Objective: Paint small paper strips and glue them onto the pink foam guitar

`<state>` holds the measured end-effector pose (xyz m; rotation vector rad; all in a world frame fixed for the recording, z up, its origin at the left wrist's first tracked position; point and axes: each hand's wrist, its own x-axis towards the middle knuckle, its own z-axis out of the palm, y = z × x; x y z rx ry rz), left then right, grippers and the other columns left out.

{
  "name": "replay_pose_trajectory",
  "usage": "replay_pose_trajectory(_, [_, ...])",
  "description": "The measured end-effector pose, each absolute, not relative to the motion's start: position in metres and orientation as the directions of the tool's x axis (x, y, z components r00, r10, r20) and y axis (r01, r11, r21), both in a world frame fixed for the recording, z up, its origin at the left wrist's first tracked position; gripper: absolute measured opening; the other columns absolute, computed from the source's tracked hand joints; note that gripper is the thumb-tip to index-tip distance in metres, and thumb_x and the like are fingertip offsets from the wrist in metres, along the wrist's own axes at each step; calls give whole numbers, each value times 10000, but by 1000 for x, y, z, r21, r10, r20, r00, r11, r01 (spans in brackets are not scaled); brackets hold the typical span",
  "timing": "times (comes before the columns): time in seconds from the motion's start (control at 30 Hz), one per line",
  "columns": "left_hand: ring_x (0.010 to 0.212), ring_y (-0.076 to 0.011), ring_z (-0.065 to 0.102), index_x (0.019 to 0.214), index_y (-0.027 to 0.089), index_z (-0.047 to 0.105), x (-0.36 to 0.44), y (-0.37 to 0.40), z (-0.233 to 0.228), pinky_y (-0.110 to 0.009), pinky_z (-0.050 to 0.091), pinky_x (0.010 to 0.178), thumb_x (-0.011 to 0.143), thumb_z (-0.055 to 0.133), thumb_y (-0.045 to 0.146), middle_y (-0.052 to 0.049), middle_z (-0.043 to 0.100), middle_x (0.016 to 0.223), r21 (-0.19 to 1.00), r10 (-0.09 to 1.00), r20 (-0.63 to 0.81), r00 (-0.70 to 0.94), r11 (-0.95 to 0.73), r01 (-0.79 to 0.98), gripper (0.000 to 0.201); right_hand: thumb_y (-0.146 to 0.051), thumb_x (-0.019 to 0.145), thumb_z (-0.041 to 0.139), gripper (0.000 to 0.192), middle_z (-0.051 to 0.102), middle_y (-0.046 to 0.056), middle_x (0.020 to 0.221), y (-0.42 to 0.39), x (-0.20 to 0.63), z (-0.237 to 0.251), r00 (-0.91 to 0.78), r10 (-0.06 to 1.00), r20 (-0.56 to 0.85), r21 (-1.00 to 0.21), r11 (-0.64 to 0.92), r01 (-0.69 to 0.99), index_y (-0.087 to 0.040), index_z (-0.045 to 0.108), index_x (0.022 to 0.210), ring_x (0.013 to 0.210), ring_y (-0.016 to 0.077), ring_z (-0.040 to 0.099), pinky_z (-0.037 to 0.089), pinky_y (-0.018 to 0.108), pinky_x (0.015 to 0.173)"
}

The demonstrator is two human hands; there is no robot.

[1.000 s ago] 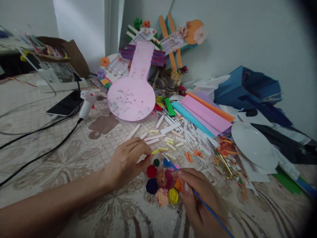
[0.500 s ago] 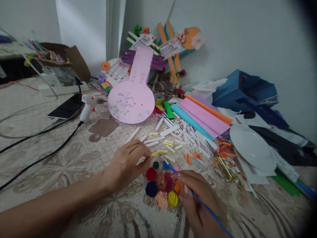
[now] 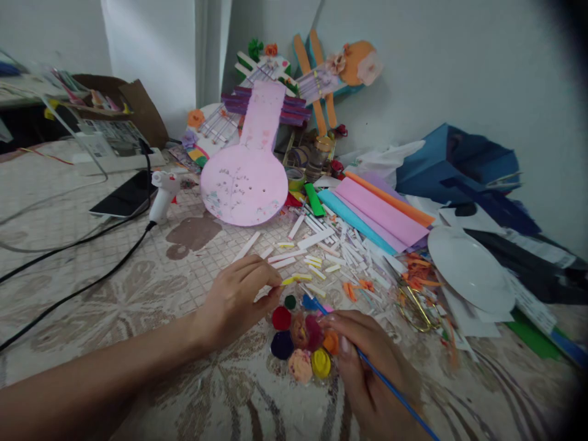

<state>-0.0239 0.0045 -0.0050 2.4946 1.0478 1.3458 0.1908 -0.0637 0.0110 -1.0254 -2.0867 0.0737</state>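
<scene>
Between thumb and fingertips, my left hand (image 3: 245,294) pinches a narrow yellow-painted strip (image 3: 295,278), its free end pointing right. My right hand (image 3: 372,361) grips a blue-handled paintbrush (image 3: 362,356) like a pen, with the bristle end close to the strip's right part; whether they touch I cannot tell. Below the brush tip sits a cluster of round paint pots (image 3: 301,365), among them red, dark blue, peach, yellow and orange. Several white and yellow-edged strips (image 3: 315,239) lie scattered just beyond my hands.
A white glue gun (image 3: 160,196) and a phone (image 3: 123,197) lie on the left. A pink guitar-shaped cutout (image 3: 243,184) leans at the back. Rolled coloured paper (image 3: 376,211), gold-handled scissors (image 3: 418,306) and a white plate (image 3: 468,268) are on the right.
The whole view has shifted slightly. Both hands keep their holds on the strip and the paintbrush, and the brush tip stays near the strip's right end.
</scene>
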Motion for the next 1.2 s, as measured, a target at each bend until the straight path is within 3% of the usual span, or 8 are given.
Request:
replay_pose_trajectory(0.4, [682, -134, 559, 774, 166, 553, -24, 4, -4, -268, 474, 626, 787, 569, 69, -11, 604, 700, 446, 654, 671, 350, -733, 514, 99, -97, 829, 479, 326, 642, 82, 1052, -66, 189, 11, -395, 677, 621, -388, 703, 596, -164, 540, 1143, 999, 160, 630, 559, 272, 826])
replay_pose_trajectory(0.67, [683, -134, 557, 767, 163, 558, -23, 4, -5, -265, 469, 627, 776, 562, 50, -12, 601, 700, 452, 658, 673, 338, -728, 516, 114, -83, 831, 465, 297, 642, 82, 1010, -62, 188, 12, -364, 641, 675, -336, 707, 623, -149, 556, 1106, 958, 155, 631, 562, 258, 788])
replay_pose_trajectory(0.8, [686, -135, 558, 764, 158, 561, -24, 5, -6, -264, 467, 630, 766, 578, 48, -11, 600, 697, 452, 657, 670, 345, -730, 513, 112, -96, 832, 480, 307, 623, 88, 1067, -62, 190, 9, -423, 622, 659, -292, 730, 618, -144, 552, 1126, 1011, 159, 608, 539, 262, 849])
replay_pose_trajectory(0.93, [694, -135, 559, 768, 157, 558, -24, 5, -5, -266, 466, 641, 770, 573, 47, -14, 604, 706, 449, 658, 666, 350, -729, 516, 111, -72, 825, 491, 317, 617, 85, 1047, -63, 191, 9, -384, 653, 653, -328, 700, 634, -134, 546, 1131, 1010, 143, 594, 516, 243, 879])
replay_pose_trajectory(1.07, [692, -134, 557, 766, 161, 558, -23, 5, -4, -263, 462, 637, 773, 572, 51, -15, 607, 706, 461, 662, 669, 338, -727, 510, 111, -71, 828, 481, 321, 603, 96, 1080, -61, 191, 10, -437, 614, 658, -292, 742, 604, -123, 541, 1138, 1043, 145, 571, 502, 241, 896])
replay_pose_trajectory(1.2, [685, -128, 556, 762, 163, 554, -24, 5, -5, -254, 454, 633, 769, 572, 45, -12, 611, 704, 467, 658, 676, 332, -730, 499, 119, -43, 816, 481, 322, 618, 74, 1006, -58, 193, 9, -355, 666, 657, -356, 688, 632, -133, 542, 1119, 987, 126, 581, 504, 225, 871])
